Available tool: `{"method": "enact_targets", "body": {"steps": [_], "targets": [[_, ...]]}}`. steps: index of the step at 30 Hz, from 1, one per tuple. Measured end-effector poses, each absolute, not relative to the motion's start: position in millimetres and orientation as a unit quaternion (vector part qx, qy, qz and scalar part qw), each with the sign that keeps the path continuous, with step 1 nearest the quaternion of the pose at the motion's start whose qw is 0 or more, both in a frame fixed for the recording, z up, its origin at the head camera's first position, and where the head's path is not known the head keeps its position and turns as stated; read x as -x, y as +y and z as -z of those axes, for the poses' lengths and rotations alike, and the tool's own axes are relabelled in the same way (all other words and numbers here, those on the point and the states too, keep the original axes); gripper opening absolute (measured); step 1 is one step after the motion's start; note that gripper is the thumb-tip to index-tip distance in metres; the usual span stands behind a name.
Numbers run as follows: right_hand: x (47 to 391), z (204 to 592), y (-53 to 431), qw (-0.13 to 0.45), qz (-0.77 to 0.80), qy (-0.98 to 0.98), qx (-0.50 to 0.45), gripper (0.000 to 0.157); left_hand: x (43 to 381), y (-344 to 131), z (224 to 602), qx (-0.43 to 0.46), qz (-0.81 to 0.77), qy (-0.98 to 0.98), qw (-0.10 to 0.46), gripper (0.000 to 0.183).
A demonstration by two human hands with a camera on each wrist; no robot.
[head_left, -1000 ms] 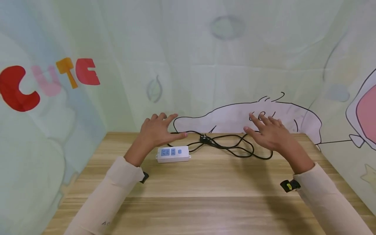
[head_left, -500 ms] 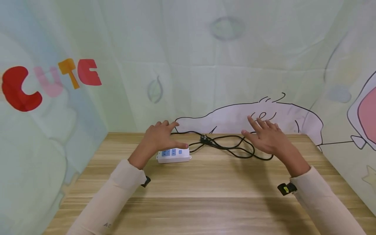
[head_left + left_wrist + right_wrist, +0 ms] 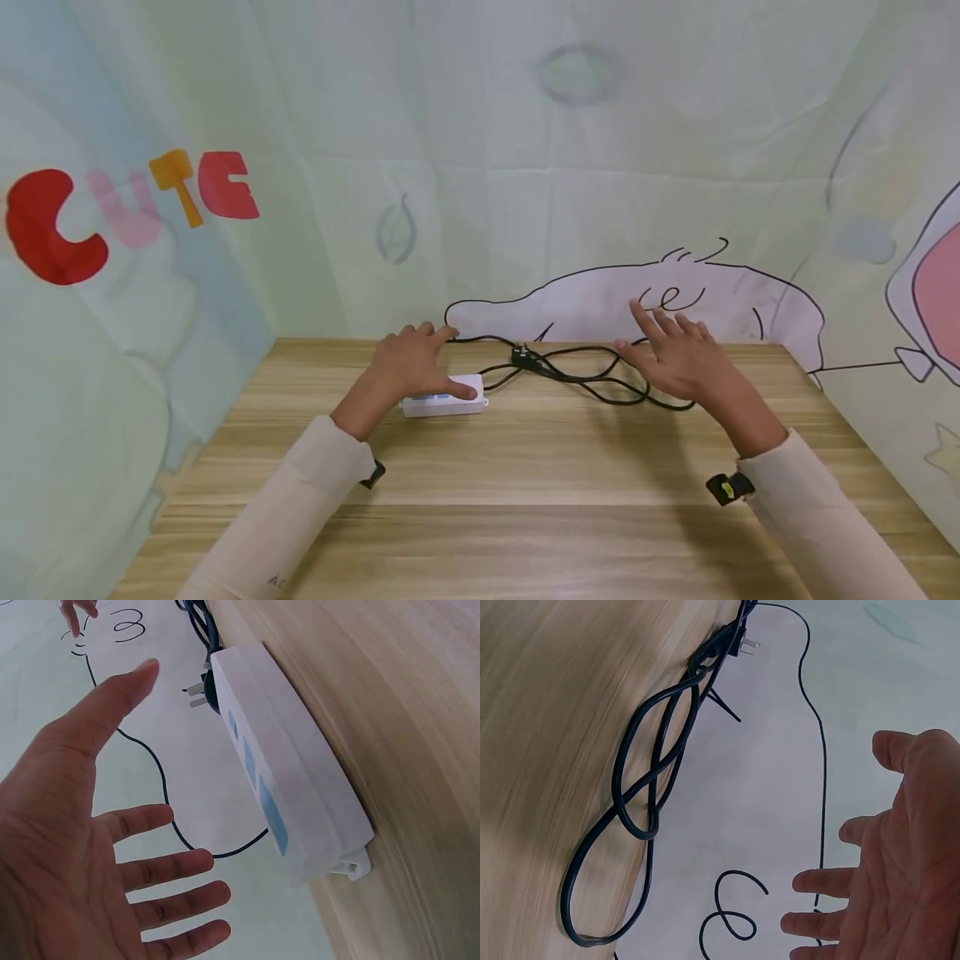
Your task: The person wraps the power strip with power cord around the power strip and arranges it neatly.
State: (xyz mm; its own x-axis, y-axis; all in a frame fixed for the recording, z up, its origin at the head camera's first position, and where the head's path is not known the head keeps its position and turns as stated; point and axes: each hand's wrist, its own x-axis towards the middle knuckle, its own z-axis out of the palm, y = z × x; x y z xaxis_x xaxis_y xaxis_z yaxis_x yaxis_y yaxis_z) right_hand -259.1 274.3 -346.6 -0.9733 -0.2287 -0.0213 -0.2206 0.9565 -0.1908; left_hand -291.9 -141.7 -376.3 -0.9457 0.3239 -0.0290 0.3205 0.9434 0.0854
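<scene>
A white power strip (image 3: 444, 407) with blue sockets lies near the back of the wooden table. My left hand (image 3: 408, 360) hovers over it, fingers spread and thumb overlapping its top in the head view. In the left wrist view a gap shows between that hand (image 3: 82, 802) and the strip (image 3: 292, 757). The strip's black cord (image 3: 600, 377) lies in loose loops to its right, with a black plug (image 3: 522, 357) at their left end. My right hand (image 3: 678, 358), fingers spread, hovers above the right end of the loops and holds nothing. The right wrist view shows the looped cord (image 3: 656, 772) beside it.
The wooden tabletop (image 3: 480, 533) runs toward me. A pale printed curtain (image 3: 480, 208) stands right behind the table's back edge and along both sides, with coloured letters (image 3: 52, 225) on the left. Dark wrist cameras (image 3: 729, 487) hang under both sleeves.
My left hand has lowered toward the power strip, its thumb now overlapping the strip. The right hand has shifted slightly left and down. The strip and cord have stayed put.
</scene>
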Motion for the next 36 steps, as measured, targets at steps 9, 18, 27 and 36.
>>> {"method": "enact_targets", "body": {"steps": [9, 18, 27, 36], "targets": [[257, 353, 267, 0.012, 0.084, 0.989, 0.118, 0.094, 291, -143, 385, -0.172, -0.027, 0.984, 0.031, 0.114], [259, 359, 260, 0.003, 0.065, 0.990, 0.125, 0.088, 288, -145, 391, -0.183, -0.041, 0.982, 0.036, 0.104], [260, 367, 254, 0.005, 0.082, 0.987, 0.136, 0.084, 288, -144, 402, -0.182, -0.065, 0.980, 0.053, 0.093], [262, 374, 249, 0.009, 0.076, 0.988, 0.136, 0.086, 288, -144, 405, -0.193, -0.077, 0.976, 0.063, 0.086]]}}
